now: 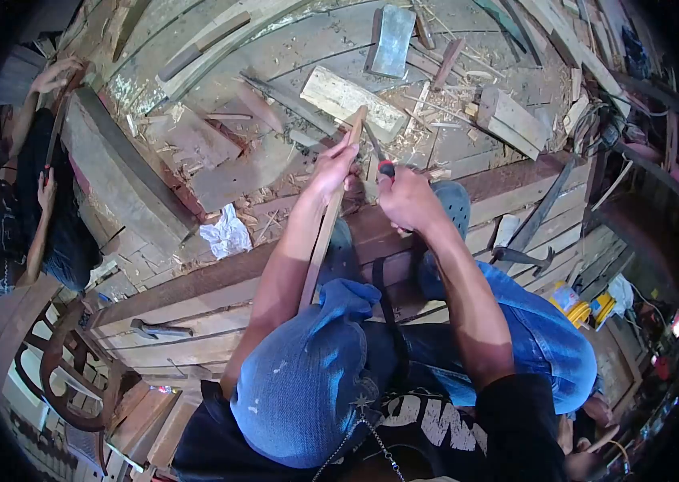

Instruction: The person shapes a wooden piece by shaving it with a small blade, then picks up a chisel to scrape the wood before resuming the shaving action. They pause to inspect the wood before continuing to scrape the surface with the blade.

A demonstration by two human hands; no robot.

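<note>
My left hand (pixel 333 170) is closed around a long, narrow wooden strip (pixel 324 237). The strip slants from my lap up to its far end, which overlaps a pale wood block (pixel 339 96) on the floor. My right hand (pixel 410 199) grips a slim metal tool (pixel 374 145) by its red-and-black handle. The tool's dark shaft points forward, its tip close beside the strip's far end. Wood shavings lie scattered around the block.
Another person's hand (pixel 54 76) is at the left, beside a thick timber (pixel 114 153). Hammers (pixel 161 330) (pixel 526 257) lie on the planks either side of me. Crumpled white paper (pixel 227 233), a cut block (pixel 512 122) and a carved chair back (pixel 54 365) are around.
</note>
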